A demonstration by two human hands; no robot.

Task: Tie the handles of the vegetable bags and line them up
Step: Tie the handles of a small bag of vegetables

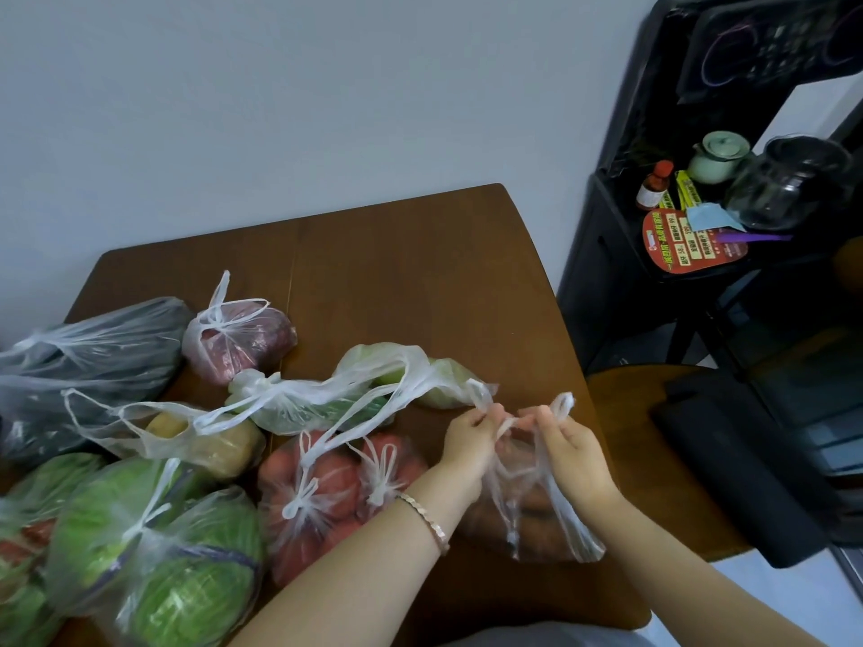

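A clear bag of brownish vegetables lies near the table's right front edge. My left hand pinches one of its handles and my right hand pinches the other, with the two strands crossed between my fingers just above the bag. To the left lie knotted bags: tomatoes, a green cabbage, a purple-red vegetable, dark greens. A potato bag and a pale green bag have loose handles.
The brown wooden table has bare surface at the back and right. A black shelf stands to the right with a kettle, a teapot and a small bottle. A wooden stool with a black bag sits beside the table.
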